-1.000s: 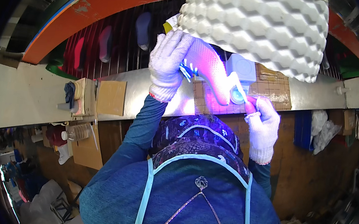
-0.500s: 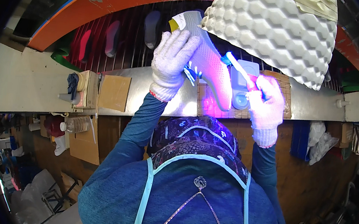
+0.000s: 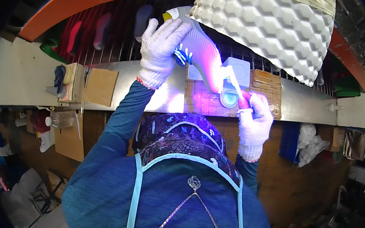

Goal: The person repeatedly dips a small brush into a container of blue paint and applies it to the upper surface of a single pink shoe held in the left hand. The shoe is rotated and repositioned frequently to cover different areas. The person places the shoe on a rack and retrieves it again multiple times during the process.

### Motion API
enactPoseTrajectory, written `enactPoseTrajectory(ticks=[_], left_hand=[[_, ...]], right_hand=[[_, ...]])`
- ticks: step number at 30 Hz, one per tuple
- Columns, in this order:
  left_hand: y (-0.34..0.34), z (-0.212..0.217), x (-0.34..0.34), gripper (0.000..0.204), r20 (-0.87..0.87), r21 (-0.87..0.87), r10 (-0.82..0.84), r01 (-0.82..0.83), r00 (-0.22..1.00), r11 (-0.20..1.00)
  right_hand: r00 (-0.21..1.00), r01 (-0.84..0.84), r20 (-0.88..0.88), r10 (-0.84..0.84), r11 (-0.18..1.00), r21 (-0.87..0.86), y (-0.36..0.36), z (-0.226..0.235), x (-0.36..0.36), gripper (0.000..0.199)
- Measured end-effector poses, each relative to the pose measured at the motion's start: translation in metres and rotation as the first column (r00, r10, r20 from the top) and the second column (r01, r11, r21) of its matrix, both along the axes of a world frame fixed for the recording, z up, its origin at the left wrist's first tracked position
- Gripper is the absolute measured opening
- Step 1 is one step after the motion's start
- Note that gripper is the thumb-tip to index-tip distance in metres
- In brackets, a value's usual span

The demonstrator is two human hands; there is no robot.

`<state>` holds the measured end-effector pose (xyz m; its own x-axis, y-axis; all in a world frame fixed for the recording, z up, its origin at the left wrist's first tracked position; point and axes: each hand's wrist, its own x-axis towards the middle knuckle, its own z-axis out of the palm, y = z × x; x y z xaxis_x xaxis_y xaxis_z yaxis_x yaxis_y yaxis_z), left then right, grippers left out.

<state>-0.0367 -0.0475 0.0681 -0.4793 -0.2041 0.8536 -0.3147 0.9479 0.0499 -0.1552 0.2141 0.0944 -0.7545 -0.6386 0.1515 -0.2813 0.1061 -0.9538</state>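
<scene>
Over the left part of the cardboard mat (image 3: 267,94), as the head view shows it, hangs the toe of a grey shoe (image 3: 200,49) tinted pink by the light, its heel end reaching past the mat's far edge. The left hand (image 3: 161,51), gloved in white, is to the left of the mat; its fingers lie nearly straight and slightly parted across the shoe's side, holding it — the underside of that grip is hidden. The right hand (image 3: 255,121), at the mat's near edge, is curled with thumb and fingers pinched on the handle of a brush (image 3: 236,80). The brush head is at the toe's right edge; glare hides whether it touches. On the mat is a small round dish (image 3: 229,97), with a pale box (image 3: 240,69) at the mat's far side. Beyond the mat hangs a white quilted cover (image 3: 262,29).

The step in hand looks like brushing along the toe's edge. The next move calls, I judge, for a steady left hold — and a light, even stroke from the right.
</scene>
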Motion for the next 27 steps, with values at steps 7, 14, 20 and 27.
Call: enactPoseTrajectory(ticks=[7, 14, 20, 27], left_hand=[[0.007, 0.001, -0.001, 0.047, 0.064, 0.179, -0.036, 0.024, 0.997, 0.984], [0.037, 0.016, -0.005, 0.056, 0.357, 0.48, 0.081, -0.258, 0.931, 0.838], [0.044, 0.031, -0.006, 0.073, 0.579, 0.723, -0.17, -0.405, 0.798, 0.56], [0.048, 0.018, -0.001, 0.065, 0.288, 0.935, -0.455, -0.145, 0.843, 0.322]], right_hand=[[0.995, 0.058, -0.076, -0.062, 0.997, -0.053, 0.004, -0.003, 0.0, 0.019], [0.989, 0.054, -0.127, -0.07, 0.991, -0.124, -0.006, 0.008, -0.009, 0.017], [0.978, 0.009, -0.203, -0.046, 0.984, -0.178, -0.016, 0.016, -0.022, 0.015], [0.94, -0.038, -0.338, -0.04, 0.975, -0.219, -0.027, 0.012, -0.039, 0.01]])
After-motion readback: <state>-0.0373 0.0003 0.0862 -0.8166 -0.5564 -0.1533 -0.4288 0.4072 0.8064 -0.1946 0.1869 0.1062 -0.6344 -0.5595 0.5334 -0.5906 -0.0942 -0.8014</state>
